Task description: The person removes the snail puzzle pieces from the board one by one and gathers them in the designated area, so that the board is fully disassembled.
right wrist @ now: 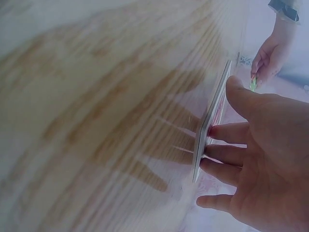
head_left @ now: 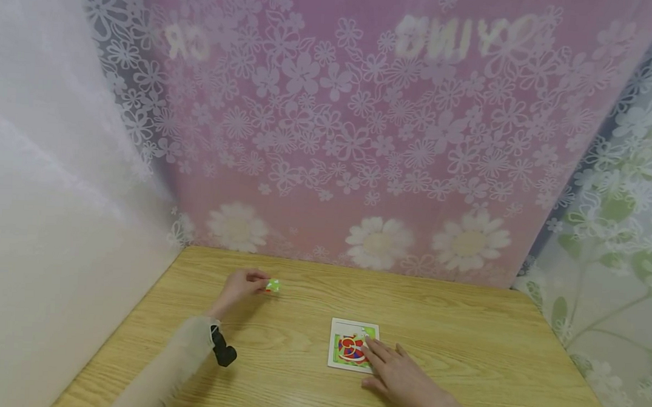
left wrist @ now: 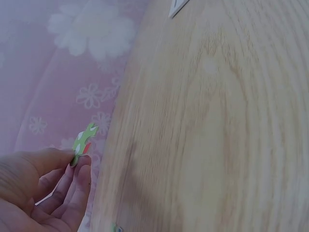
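Observation:
Between thumb and fingertips my left hand (head_left: 244,284) pinches a small green jigsaw puzzle piece (head_left: 273,285) with white and red patches, held above the table's far left. In the left wrist view the puzzle piece (left wrist: 84,141) is tilted up on edge. My right hand (head_left: 403,377) rests with its fingers fairly straight on the right side of a square puzzle board (head_left: 333,349). The board has a white frame, and a red, blue and green picture fills part of it. From the right wrist view, the fingertips touch the board's edge (right wrist: 211,121); some of the picture is hidden under them.
The board lies on a wood-grain table (head_left: 296,384). A pink flowered curtain (head_left: 327,167) hangs behind, with pale sheets at both sides. A black device (head_left: 224,348) is strapped to the left wrist.

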Demonstrator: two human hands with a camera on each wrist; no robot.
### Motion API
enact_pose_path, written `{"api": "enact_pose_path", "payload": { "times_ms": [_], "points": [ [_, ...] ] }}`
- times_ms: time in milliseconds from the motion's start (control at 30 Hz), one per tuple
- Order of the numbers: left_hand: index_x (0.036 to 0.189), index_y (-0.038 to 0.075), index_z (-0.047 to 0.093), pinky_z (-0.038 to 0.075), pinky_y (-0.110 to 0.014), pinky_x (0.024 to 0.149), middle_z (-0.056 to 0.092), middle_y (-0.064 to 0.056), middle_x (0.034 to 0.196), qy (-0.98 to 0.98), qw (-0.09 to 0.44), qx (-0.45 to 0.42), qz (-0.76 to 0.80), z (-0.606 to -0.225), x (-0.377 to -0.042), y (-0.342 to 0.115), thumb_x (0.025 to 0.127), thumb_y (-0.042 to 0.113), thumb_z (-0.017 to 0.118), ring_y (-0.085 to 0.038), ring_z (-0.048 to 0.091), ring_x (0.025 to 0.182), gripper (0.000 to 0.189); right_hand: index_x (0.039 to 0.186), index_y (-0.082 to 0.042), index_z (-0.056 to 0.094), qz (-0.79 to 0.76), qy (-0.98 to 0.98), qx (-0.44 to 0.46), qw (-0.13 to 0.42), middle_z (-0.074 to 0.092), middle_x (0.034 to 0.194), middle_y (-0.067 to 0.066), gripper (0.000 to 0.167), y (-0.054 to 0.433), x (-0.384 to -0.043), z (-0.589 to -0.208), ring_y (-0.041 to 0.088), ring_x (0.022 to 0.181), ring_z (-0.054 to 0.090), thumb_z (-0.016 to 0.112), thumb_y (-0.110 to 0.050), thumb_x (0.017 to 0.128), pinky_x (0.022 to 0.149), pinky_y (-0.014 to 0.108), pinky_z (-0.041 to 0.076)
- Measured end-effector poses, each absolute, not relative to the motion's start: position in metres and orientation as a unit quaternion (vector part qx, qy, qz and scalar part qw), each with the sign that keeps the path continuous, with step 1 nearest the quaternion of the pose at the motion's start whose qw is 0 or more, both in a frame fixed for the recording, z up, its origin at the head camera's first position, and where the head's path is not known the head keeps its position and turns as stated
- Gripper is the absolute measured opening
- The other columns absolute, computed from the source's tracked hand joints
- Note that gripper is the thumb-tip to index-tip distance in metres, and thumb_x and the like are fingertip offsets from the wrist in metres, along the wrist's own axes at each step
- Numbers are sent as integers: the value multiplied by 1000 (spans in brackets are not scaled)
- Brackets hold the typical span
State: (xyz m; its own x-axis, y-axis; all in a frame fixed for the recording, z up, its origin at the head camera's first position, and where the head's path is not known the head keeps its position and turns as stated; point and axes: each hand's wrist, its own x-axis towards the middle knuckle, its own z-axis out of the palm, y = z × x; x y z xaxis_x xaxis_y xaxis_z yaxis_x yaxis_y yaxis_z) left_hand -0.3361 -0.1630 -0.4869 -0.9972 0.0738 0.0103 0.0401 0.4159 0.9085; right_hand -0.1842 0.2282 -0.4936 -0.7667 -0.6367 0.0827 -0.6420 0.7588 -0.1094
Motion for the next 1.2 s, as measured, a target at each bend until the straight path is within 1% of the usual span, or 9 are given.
{"api": "enact_pose_path", "payload": {
  "times_ms": [167,300,400,533,700,867,967,1100,1200],
  "points": [
    [109,-4,74,61,-40,78,74,-13,94,852,13,34,522,-490,-337,-167,96,7,69,-32,72,89,18,143,3,54,65,-937,341,24,50,150,22,65,228,-184,-494,40,134,52,54,-48,103,102,67,42],
    [105,-4,75,61,-36,73,74,-11,91,863,14,40,504,-497,-338,-167,95,5,70,-27,73,82,14,144,3,53,72,-937,340,23,49,150,22,65,229,-185,-496,40,134,51,53,-47,103,103,68,41],
    [104,-2,75,60,-34,69,74,-10,89,874,9,43,483,-502,-339,-167,95,7,71,-23,72,77,14,145,3,52,75,-938,338,20,48,151,22,65,229,-186,-497,40,135,51,52,-48,103,104,68,40],
    [104,-2,75,59,-35,66,75,-11,87,885,-7,46,464,-505,-338,-166,94,8,72,-23,72,75,14,145,3,52,71,-939,336,22,47,152,21,66,229,-187,-499,39,136,50,51,-49,104,105,67,40],
    [103,-3,75,57,-30,62,75,-12,88,899,-30,55,435,-505,-337,-165,91,4,74,-23,72,76,14,145,3,52,64,-938,340,28,48,151,21,66,230,-187,-501,39,135,51,51,-48,104,104,66,41],
    [99,-1,76,54,-29,58,74,-9,85,914,-41,55,401,-506,-339,-163,89,3,76,-19,68,69,11,145,2,52,68,-937,341,24,47,152,21,66,231,-186,-501,38,135,51,49,-49,104,104,66,41],
    [96,1,77,55,-32,62,73,-6,83,924,-44,55,376,-505,-338,-162,87,4,78,-17,66,70,9,146,2,51,70,-937,341,23,47,152,20,66,231,-186,-500,38,135,51,49,-49,104,104,65,41],
    [93,2,77,56,-38,69,73,-6,83,932,-53,63,353,-504,-338,-161,86,4,79,-20,66,75,7,145,2,52,70,-937,341,27,48,152,20,65,231,-185,-500,38,135,51,49,-48,104,105,65,41],
    [91,2,77,56,-38,69,73,-6,82,932,-58,65,352,-505,-339,-161,86,5,79,-21,66,75,6,145,2,52,68,-937,341,30,48,152,20,65,230,-185,-500,38,135,51,50,-48,105,105,65,41]
  ]
}}
